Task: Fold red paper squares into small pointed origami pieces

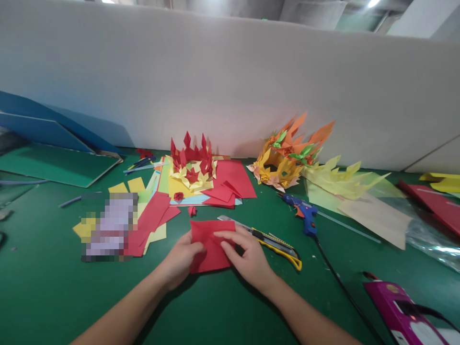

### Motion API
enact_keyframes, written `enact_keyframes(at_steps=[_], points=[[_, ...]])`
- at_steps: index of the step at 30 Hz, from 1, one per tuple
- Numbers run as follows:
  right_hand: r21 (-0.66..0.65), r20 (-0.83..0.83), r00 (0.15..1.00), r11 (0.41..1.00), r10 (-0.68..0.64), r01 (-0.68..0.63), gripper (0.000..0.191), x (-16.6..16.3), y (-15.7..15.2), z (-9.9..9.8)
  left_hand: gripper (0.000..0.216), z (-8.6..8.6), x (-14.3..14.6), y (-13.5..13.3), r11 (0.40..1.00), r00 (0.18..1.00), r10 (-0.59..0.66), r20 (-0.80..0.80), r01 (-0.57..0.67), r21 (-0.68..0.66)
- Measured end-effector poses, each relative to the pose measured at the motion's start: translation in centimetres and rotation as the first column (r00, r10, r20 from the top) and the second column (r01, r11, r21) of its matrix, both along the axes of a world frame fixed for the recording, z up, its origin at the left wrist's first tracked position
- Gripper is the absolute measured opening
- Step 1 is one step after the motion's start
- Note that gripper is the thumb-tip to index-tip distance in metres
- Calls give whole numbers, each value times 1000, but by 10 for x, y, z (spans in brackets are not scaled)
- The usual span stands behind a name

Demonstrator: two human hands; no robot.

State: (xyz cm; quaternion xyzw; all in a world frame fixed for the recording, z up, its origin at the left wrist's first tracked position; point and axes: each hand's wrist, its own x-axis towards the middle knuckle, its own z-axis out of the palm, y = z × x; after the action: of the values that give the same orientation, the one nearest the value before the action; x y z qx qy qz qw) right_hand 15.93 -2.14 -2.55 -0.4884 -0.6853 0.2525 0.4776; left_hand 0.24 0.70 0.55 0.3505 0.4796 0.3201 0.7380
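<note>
A square sheet of red paper [212, 254] is held up just above the green table, between both hands. My left hand [185, 258] pinches its left edge, thumb on the front and fingers behind. My right hand [249, 254] lies over the right side, its index finger and thumb touching the paper's face. Just beyond my right hand rests a yellow utility knife [280, 247] with some blade showing. Two small folded red paper pieces, a rosette [178, 196] and a bud [192, 211], lie past the sheet's top edge.
A red and yellow paper crown [192, 160] stands on coloured sheets at the back. Orange paper crowns [280, 167] are right of it. A blue glue gun [305, 215] trails its cord to a magenta power strip [398, 306]. Red strips [147, 223] and a blurred phone-like object [111, 225] lie left.
</note>
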Motion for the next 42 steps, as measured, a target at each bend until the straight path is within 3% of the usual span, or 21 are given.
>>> enact_keyframes(at_steps=[4, 8, 11, 17, 23, 28, 37, 42], points=[[-40, -1, 1000, 999, -9, 9, 24, 8, 1, 0, 37, -2, 0, 2, 999, 1000, -21, 1, 21, 35], [-21, 33, 992, 992, 126, -125, 41, 16, 2, -2, 40, -6, -3, 5, 993, 996, 17, -88, -7, 116], [54, 166, 970, 980, 178, -189, 51, 18, 2, -4, 37, -8, -7, 7, 980, 987, 46, -156, -14, 197], [282, 490, 867, 958, -94, -55, 40, 16, -2, -4, 39, -8, -8, 9, 958, 975, 60, -214, 4, 288], [471, 570, 803, 870, -171, -149, 17, 20, -3, -1, 41, -13, -7, 8, 945, 970, 14, -244, 67, 321], [402, 596, 801, 886, -63, -229, 18, 20, 0, -2, 31, -13, -8, 8, 933, 948, -5, -319, 119, 340], [303, 489, 863, 904, 125, -302, 15, 20, 0, -1, 27, -9, -7, 7, 935, 962, -133, -237, 201, 292], [184, 379, 915, 958, 138, -221, 24, 17, 2, 4, 28, -12, -3, 4, 884, 939, -136, -316, 259, 390]])
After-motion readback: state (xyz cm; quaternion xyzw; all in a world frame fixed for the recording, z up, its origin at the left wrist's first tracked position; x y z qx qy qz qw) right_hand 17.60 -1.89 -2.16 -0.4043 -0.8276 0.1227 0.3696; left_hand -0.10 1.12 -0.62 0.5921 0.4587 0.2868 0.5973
